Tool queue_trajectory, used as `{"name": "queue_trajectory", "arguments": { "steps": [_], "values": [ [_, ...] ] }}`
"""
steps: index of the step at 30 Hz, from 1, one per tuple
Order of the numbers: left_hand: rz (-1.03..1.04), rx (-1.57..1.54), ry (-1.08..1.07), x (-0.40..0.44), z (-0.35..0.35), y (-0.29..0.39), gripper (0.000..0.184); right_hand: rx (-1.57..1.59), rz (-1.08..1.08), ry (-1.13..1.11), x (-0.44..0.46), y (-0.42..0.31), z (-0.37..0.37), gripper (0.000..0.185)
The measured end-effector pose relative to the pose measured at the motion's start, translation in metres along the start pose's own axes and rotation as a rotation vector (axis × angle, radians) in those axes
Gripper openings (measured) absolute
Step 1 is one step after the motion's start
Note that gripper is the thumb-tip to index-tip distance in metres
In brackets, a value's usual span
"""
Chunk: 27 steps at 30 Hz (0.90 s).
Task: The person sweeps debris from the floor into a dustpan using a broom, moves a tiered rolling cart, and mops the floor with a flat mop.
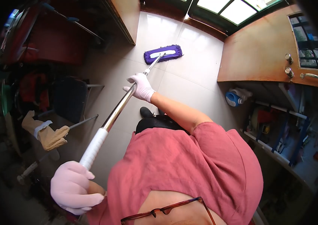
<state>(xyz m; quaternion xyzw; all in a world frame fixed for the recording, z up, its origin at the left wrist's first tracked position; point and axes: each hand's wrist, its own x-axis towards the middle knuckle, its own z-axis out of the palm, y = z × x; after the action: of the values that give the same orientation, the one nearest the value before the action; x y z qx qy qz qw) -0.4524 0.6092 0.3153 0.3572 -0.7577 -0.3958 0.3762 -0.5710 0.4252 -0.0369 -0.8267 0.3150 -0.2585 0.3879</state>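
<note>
A flat mop [123,103] slants across the view, with a shiny metal pole and a white grip at its near end. Its purple fringed head [163,54], with a white plate on top, rests on the tiled floor [196,71] ahead. My left hand [74,186], in a pale pink glove, is closed round the top of the white grip at lower left. Farther down the pole, my right hand [141,87], gloved the same way, has its fingers round the metal. Part of the right fingers is hidden behind the pole.
A wooden cabinet [256,52] with metal knobs stands on the right, with a blue-and-white bottle [235,98] below it and a shelf rack [275,150] nearer. Left are a dark folding chair [69,97] and tan cloth [46,131]. A wooden panel [123,18] stands upper left.
</note>
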Motion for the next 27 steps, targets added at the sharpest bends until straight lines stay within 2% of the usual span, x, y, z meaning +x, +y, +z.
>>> {"name": "queue_trajectory", "arguments": {
  "steps": [2,3,6,7,10,11,14,15,18,22,23,26,27],
  "values": [
    [-0.011,-0.011,-0.009,-0.001,0.001,-0.004,0.014,0.008,0.044,-0.145,0.009,0.011,0.01,0.019],
    [-0.01,-0.023,0.057,-0.005,0.001,-0.008,0.017,-0.001,-0.052,-0.091,0.016,0.016,0.014,0.011],
    [0.045,-0.041,0.037,0.006,-0.006,-0.026,0.018,0.039,-0.093,0.012,0.035,0.03,0.014,0.009],
    [0.064,-0.045,0.021,0.015,-0.008,-0.034,0.019,-0.006,-0.056,-0.055,0.045,0.036,0.012,0.01],
    [0.073,-0.054,0.017,0.043,-0.014,-0.056,0.018,0.061,-0.015,0.038,0.075,0.052,0.004,0.008],
    [0.094,-0.051,0.031,0.055,-0.016,-0.066,0.017,0.09,-0.056,0.127,0.086,0.062,0.004,0.006],
    [0.097,-0.075,0.034,0.097,-0.029,-0.097,0.013,0.067,-0.098,0.204,0.13,0.097,-0.002,0.004],
    [0.086,-0.068,0.023,0.112,-0.035,-0.108,0.013,0.044,-0.086,0.162,0.147,0.109,-0.008,0.003],
    [0.044,-0.051,0.019,0.166,-0.049,-0.141,0.01,0.123,-0.113,0.245,0.199,0.146,-0.024,0.004],
    [-0.026,-0.085,0.002,0.241,-0.069,-0.177,0.01,0.164,-0.065,0.207,0.26,0.189,-0.057,0.006],
    [-0.019,-0.098,0.0,0.255,-0.079,-0.188,0.011,0.093,-0.022,0.105,0.276,0.2,-0.065,0.006],
    [-0.06,-0.087,0.052,0.287,-0.092,-0.21,0.012,0.054,-0.097,0.081,0.318,0.226,-0.079,0.007],
    [-0.081,-0.075,0.073,0.295,-0.096,-0.218,0.013,0.04,-0.063,0.046,0.329,0.233,-0.082,0.007]
  ]
}}
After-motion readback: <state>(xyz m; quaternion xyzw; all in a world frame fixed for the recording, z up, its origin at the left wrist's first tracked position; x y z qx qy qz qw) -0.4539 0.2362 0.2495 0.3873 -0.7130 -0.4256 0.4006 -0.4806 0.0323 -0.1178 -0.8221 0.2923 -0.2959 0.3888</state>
